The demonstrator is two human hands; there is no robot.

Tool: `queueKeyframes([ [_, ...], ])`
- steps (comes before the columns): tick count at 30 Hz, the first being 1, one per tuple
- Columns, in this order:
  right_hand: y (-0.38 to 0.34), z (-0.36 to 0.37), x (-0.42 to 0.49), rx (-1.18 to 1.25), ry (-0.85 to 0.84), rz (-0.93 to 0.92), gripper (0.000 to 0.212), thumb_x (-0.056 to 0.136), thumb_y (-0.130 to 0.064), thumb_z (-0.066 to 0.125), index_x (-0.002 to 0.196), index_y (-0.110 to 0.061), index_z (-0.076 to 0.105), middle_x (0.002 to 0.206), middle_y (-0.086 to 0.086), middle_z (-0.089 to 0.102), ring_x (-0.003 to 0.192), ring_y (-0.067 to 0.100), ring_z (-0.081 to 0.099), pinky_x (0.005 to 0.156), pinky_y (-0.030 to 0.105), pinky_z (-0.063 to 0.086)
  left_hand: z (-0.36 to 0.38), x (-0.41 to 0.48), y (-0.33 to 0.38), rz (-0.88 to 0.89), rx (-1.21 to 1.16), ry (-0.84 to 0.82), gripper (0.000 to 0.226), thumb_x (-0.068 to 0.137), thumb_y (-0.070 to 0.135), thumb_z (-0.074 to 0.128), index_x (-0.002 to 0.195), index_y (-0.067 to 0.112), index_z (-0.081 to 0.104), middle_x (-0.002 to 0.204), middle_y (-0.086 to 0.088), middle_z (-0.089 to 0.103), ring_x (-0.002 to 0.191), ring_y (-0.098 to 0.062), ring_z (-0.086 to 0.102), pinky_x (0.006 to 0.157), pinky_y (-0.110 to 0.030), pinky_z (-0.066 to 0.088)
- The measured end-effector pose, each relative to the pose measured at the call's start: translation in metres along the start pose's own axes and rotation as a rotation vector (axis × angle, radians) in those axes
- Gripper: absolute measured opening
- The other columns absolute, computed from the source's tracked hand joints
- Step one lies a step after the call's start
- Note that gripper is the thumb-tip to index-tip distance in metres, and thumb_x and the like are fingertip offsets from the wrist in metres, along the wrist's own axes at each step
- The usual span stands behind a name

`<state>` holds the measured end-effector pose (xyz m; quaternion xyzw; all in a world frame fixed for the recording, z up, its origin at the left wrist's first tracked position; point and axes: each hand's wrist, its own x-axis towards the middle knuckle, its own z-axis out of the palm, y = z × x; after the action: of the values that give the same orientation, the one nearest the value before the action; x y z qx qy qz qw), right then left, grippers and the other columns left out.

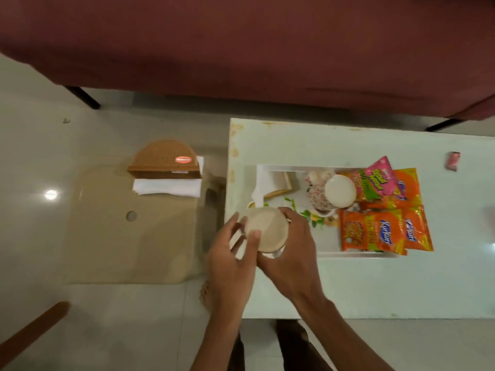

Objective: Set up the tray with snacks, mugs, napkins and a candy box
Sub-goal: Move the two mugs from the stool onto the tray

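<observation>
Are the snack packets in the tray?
In. The Kurkure packets and a pink packet lie at the white tray's right end.

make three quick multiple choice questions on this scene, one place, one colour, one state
1. Where does the napkin holder stand? A on the sofa; B on the beige stool; C on the floor.
2. What colour is the packet at the far edge of the tray? A pink; B blue; C black.
3. What is the right hand doing? A lying flat on the table; B gripping a mug; C holding a packet.
Answers: 1 B, the beige stool carries it. 2 A, it shows pink above the orange packets. 3 B, its fingers curl round the mug.
</observation>
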<state>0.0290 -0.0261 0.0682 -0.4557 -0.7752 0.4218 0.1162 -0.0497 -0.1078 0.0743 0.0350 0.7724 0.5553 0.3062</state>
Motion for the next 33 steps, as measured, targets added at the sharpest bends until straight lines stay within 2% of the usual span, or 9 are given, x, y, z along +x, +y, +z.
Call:
queueKeyframes([
  [3, 0.031, -0.032, 0.006, -0.020, 0.107, 0.064, 0.086, 0.061, -0.053, 0.081, 0.131, -0.027, 0.039, 0.120, -0.013, 0.048, 0.108, 0.004, 0.048, 0.081, 0.008, 0.041, 0.053, -0.008, -0.003, -0.005, -0.005, -0.062, 0.038, 0.088, 0.027, 0.074, 0.125, 0.026, 0.064, 0.116, 0.018, 0.066, 0.110, 0.005, 0.064, 0.087, -0.010, 0.053],
  [6, 0.060, -0.052, 0.007, -0.040, 0.193, 0.116, 0.085, 0.061, -0.046, 0.086, 0.130, -0.024, 0.041, 0.122, -0.007, 0.051, 0.110, 0.008, 0.048, 0.081, 0.018, 0.046, 0.093, -0.016, -0.011, -0.026, 0.049, -0.095, 0.047, 0.087, 0.034, 0.074, 0.130, 0.018, 0.065, 0.120, 0.016, 0.063, 0.113, -0.002, 0.061, 0.080, 0.000, 0.047],
  [10, 0.092, -0.065, 0.007, -0.045, 0.256, 0.175, 0.089, 0.060, -0.042, 0.089, 0.131, -0.024, 0.038, 0.125, -0.006, 0.049, 0.108, 0.004, 0.043, 0.074, 0.008, 0.038, 0.129, -0.023, -0.021, -0.020, 0.120, -0.136, 0.041, 0.090, 0.036, 0.070, 0.127, 0.018, 0.068, 0.107, 0.023, 0.062, 0.088, 0.021, 0.060, 0.068, 0.004, 0.044],
  [13, 0.109, -0.069, 0.012, -0.020, 0.276, 0.229, 0.087, 0.064, -0.044, 0.087, 0.132, -0.023, 0.037, 0.128, -0.001, 0.049, 0.110, 0.005, 0.043, 0.073, 0.010, 0.039, 0.150, -0.023, -0.024, 0.012, 0.209, -0.147, 0.032, 0.094, 0.035, 0.066, 0.120, 0.018, 0.072, 0.099, 0.022, 0.066, 0.082, 0.020, 0.060, 0.071, 0.001, 0.044],
  [17, 0.125, -0.073, 0.020, -0.039, 0.271, 0.237, 0.090, 0.063, -0.042, 0.088, 0.134, -0.017, 0.039, 0.130, 0.004, 0.050, 0.114, 0.011, 0.046, 0.073, 0.005, 0.034, 0.165, -0.019, -0.027, -0.007, 0.265, -0.160, 0.037, 0.095, 0.037, 0.063, 0.124, 0.015, 0.070, 0.116, 0.004, 0.074, 0.099, -0.002, 0.067, 0.085, -0.012, 0.051],
  [20, 0.133, -0.072, 0.024, -0.030, 0.281, 0.255, 0.090, 0.064, -0.043, 0.087, 0.135, -0.018, 0.039, 0.131, 0.004, 0.050, 0.116, 0.012, 0.045, 0.074, 0.008, 0.038, 0.172, -0.016, -0.029, 0.002, 0.315, -0.164, 0.040, 0.096, 0.038, 0.062, 0.127, 0.014, 0.069, 0.120, -0.001, 0.074, 0.107, -0.010, 0.068, 0.090, -0.019, 0.051],
  [24, 0.138, -0.067, 0.026, -0.026, 0.313, 0.309, 0.089, 0.064, -0.046, 0.086, 0.134, -0.018, 0.037, 0.132, 0.003, 0.048, 0.118, 0.018, 0.049, 0.079, 0.026, 0.054, 0.180, -0.011, -0.033, -0.010, 0.365, -0.178, 0.040, 0.097, 0.036, 0.061, 0.129, 0.013, 0.067, 0.124, -0.003, 0.072, 0.112, -0.013, 0.067, 0.094, -0.022, 0.049],
  [28, 0.142, -0.061, 0.028, -0.021, 0.338, 0.326, 0.090, 0.063, -0.047, 0.086, 0.132, -0.018, 0.036, 0.130, 0.003, 0.047, 0.116, 0.017, 0.048, 0.077, 0.023, 0.049, 0.184, -0.005, -0.039, -0.010, 0.395, -0.187, 0.042, 0.097, 0.037, 0.059, 0.132, 0.014, 0.065, 0.126, -0.004, 0.071, 0.114, -0.014, 0.066, 0.097, -0.026, 0.050],
  [33, 0.146, -0.056, 0.032, -0.043, 0.330, 0.333, 0.089, 0.063, -0.048, 0.086, 0.131, -0.019, 0.035, 0.129, 0.003, 0.046, 0.116, 0.019, 0.049, 0.080, 0.031, 0.056, 0.185, 0.003, -0.045, -0.029, 0.405, -0.198, 0.043, 0.098, 0.038, 0.059, 0.133, 0.014, 0.064, 0.127, -0.004, 0.071, 0.116, -0.016, 0.065, 0.103, -0.036, 0.051],
])
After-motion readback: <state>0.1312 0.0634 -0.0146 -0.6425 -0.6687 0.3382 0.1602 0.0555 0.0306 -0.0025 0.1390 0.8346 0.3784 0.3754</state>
